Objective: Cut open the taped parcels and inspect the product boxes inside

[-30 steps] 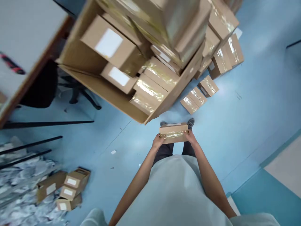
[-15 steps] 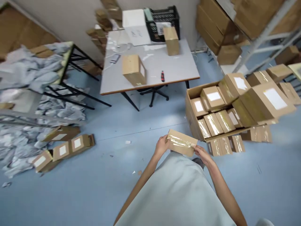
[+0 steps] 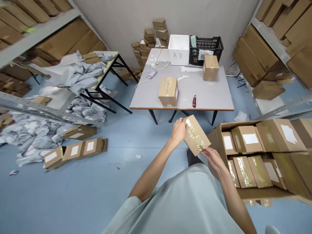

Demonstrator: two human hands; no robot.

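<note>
A small brown cardboard box (image 3: 196, 136) with shiny clear tape across its face is held tilted in front of my body. My left hand (image 3: 179, 131) grips its left edge, the fingers partly hidden behind it. At the lower right corner, my right hand (image 3: 212, 156) pinches the box between thumb and fingers. Just to the right stands a large open carton (image 3: 216, 143) packed with several smaller taped boxes, some bearing white labels. Ahead is a grey table (image 3: 190, 87) carrying two brown boxes, the nearer one (image 3: 168, 92) close to its front edge.
On the table lie a red and black cutter (image 3: 194, 101), a white foam box (image 3: 178, 50) and a black crate (image 3: 207, 45). Labelled boxes (image 3: 74, 150) sit on the floor at left, by heaps of grey plastic bags (image 3: 31, 130). Metal shelving (image 3: 48, 35) flanks both sides.
My view has swung to the right and nearer the table. The box in my hands has turned steeper, its right end dipping down. Both hands have kept hold of it.
</note>
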